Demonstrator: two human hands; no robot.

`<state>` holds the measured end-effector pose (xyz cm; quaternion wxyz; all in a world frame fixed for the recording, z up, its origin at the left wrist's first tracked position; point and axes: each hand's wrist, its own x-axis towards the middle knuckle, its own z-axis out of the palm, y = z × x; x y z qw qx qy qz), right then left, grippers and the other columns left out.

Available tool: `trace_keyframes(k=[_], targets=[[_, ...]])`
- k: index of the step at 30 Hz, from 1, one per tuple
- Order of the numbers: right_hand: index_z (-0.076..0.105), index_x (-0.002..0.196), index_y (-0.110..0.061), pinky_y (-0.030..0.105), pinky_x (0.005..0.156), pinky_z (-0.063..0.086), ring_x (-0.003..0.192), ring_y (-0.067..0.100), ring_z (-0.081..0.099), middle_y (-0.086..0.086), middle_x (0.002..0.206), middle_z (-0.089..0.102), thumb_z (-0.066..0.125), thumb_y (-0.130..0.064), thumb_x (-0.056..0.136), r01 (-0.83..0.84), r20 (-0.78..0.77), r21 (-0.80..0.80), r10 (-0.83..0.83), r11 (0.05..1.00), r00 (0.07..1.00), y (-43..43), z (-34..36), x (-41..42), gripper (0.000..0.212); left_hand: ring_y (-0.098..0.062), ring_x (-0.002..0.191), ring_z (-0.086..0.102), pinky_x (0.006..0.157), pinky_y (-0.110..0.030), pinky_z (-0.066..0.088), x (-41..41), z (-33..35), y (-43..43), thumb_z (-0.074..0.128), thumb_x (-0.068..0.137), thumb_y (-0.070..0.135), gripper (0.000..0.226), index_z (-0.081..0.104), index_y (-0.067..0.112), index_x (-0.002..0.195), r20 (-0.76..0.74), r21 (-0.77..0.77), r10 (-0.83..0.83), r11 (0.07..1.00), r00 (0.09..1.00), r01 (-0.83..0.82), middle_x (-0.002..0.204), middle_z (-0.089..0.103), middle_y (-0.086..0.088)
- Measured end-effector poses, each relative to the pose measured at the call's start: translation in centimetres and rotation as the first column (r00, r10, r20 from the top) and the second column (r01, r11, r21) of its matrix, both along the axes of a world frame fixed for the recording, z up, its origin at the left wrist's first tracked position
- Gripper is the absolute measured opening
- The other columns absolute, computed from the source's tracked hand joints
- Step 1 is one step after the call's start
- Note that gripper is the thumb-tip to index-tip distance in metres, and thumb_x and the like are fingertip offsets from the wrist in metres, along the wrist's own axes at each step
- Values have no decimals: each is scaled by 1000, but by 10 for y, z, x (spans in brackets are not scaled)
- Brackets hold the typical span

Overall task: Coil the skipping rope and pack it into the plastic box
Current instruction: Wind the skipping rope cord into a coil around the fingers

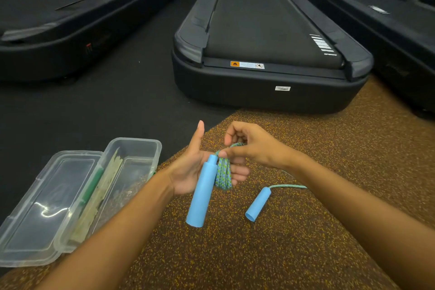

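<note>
The coiled skipping rope [223, 173] and one upright blue handle [203, 192] are held against the open left hand [188, 167], a strand is pinched by the right hand [249, 146], and the open plastic box [131, 162] lies just left of it.

i'm in a gym, down on its floor. three black treadmills sit ahead of me: one at twelve o'clock [270, 37] with a warning sticker [247, 64] across the end of its belt, another at ten o'clock [77, 19], a third at two o'clock [390, 30]. under me is brown rubber flooring with yellow flecks [306, 231], meeting black matting [113, 101] that runs between the machines at eleven o'clock.
</note>
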<state>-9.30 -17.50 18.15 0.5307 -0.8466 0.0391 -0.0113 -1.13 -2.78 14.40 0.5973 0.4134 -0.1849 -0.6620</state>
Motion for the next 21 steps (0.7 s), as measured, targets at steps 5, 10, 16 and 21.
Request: trace_keyframes(k=[5, 10, 16, 21], targets=[[55, 76, -17, 18, 61, 41, 66, 7, 46, -1, 72, 53, 74, -11, 73, 13, 19, 54, -14, 998, 1000, -1, -5, 0, 20, -29, 82, 69, 79, -37, 56, 2, -1, 2, 25, 63, 84, 102, 66, -5, 92, -44, -32, 0, 999, 999, -1, 85, 71, -20], [58, 76, -19, 15, 55, 39, 62, 5, 46, -6, 69, 54, 70, -30, 75, 112, -58, 230, -101, 967, 993, 5, -13, -1, 17, -25, 75, 67, 72, -33, 56, 2, -2, 2, 32, 64, 83, 92, 67, 0, 82, -153, -94, 36, 994, 988, -51, 76, 71, -14], [55, 69, -20, 21, 58, 40, 55, 5, 46, -12, 55, 51, 61, -38, 82, 167, -119, 495, -123, 853, 985, 12, -27, -1, 23, -29, 96, 68, 83, -37, 54, 8, -7, 6, 57, 57, 77, 88, 70, -2, 94, -199, -192, 32, 979, 979, -71, 99, 72, -20], [65, 87, -20, 25, 56, 37, 58, 9, 48, -1, 68, 59, 41, -16, 95, 243, -129, 448, -207, 860, 970, 20, -37, -2, 25, -38, 115, 57, 94, -44, 49, 14, -8, 9, 43, 63, 80, 105, 59, -9, 115, -386, -313, 46, 933, 921, -178, 122, 58, -30]])
